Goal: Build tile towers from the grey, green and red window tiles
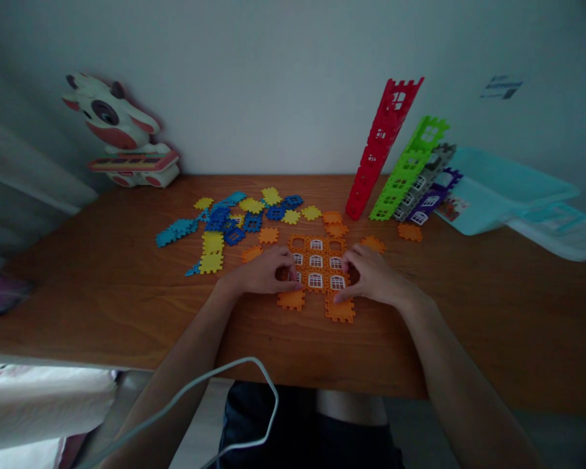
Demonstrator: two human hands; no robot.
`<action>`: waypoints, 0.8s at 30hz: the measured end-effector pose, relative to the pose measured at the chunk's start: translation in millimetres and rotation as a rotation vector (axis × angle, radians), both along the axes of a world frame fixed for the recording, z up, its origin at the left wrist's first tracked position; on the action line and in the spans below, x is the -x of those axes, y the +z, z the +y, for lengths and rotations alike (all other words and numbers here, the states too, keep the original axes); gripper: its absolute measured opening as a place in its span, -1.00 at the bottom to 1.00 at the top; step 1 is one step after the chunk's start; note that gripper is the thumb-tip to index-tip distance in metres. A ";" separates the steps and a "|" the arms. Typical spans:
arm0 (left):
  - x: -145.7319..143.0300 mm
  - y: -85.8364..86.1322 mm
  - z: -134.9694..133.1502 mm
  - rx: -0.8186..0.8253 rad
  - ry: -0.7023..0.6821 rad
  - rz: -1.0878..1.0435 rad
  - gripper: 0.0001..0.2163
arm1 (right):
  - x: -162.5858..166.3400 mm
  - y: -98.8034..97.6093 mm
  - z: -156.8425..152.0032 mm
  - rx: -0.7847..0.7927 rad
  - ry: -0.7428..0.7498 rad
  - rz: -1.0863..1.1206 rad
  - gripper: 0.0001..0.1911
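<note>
A flat panel of joined orange building tiles (316, 270), most with white window inserts, lies on the wooden table. My left hand (272, 269) grips the panel's left side, thumb and fingers curled around its edge. On the opposite side my right hand (371, 275) pinches the panel's right edge, its thumb low by the bottom corner. Below the panel, a plain orange tile (292, 299) sits near my left thumb and another orange tile (340, 308) under my right thumb. Whether these two are joined to the panel I cannot tell. Loose orange tiles (269, 235) lie around the panel.
Blue and yellow tiles (212, 243) are scattered at the left. A red tile tower (381, 143) and a green tile strip (407, 172) lean near the wall, beside grey and purple ones. A turquoise bin (508, 189) stands right, a cow toy (122, 130) left. A white cable (215, 372) crosses in front.
</note>
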State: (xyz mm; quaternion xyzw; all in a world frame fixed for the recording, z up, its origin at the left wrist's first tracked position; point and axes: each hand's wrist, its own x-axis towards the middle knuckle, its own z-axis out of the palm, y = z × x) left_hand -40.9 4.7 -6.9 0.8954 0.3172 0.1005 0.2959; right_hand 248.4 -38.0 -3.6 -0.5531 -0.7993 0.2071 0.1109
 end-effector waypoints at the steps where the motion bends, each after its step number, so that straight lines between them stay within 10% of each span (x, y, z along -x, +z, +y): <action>1: 0.1 0.0 -0.6 -0.006 0.012 0.002 -0.62 | -0.7 0.1 -0.5 -0.006 -0.015 -0.005 -0.33; 24: -19.9 16.5 -48.4 -0.268 0.443 0.635 -0.23 | 1.1 0.7 -3.1 0.014 -0.052 -0.109 -0.32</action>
